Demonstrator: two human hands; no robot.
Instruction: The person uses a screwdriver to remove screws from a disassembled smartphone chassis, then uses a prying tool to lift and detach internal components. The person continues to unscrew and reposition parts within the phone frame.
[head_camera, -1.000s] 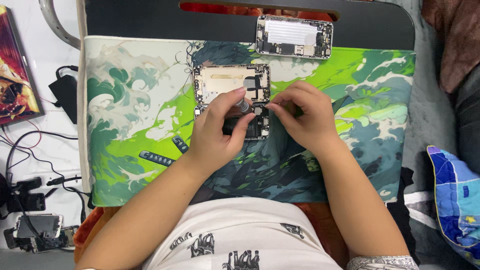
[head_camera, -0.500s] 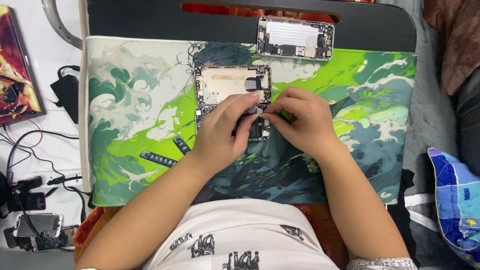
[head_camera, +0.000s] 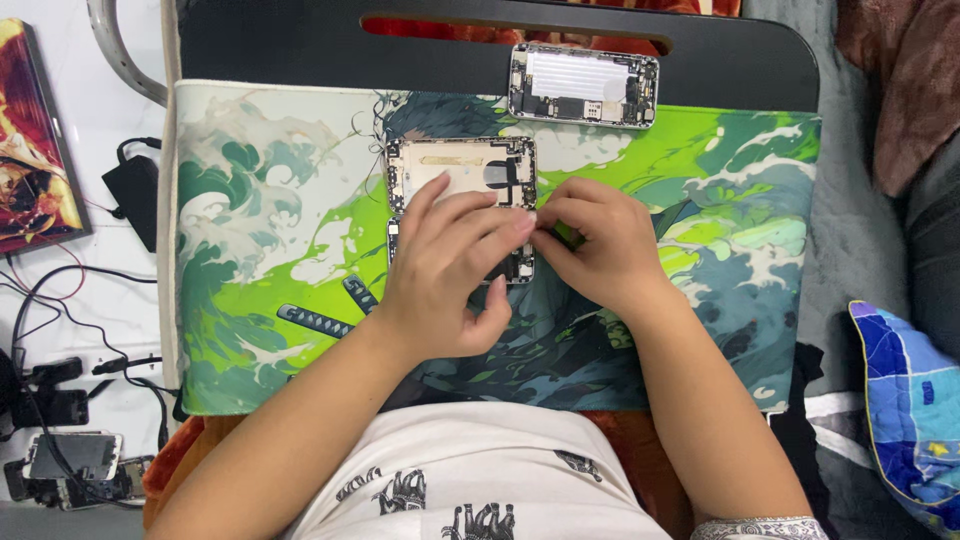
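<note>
An opened phone housing (head_camera: 455, 165), pale gold inside with small parts along its edges, lies on a green and white printed mat (head_camera: 260, 250). My left hand (head_camera: 445, 270) lies flat over the housing's lower half, fingers stretched out and thumb spread below it. My right hand (head_camera: 600, 245) is curled at the housing's right edge. Its fingertips meet my left fingertips there. Whether a small part sits between them is hidden.
A second opened phone (head_camera: 583, 85) lies on the dark tray edge (head_camera: 760, 60) beyond the mat. Left of the mat are a black adapter (head_camera: 135, 195), cables, a colourful book (head_camera: 35, 150) and phone parts (head_camera: 70, 460). A blue patterned cushion (head_camera: 910, 400) lies at the right.
My left hand has uncurled and now lies flat over the housing; before, its fingers were bent around something dark. My right hand has stayed at the housing's right edge.
</note>
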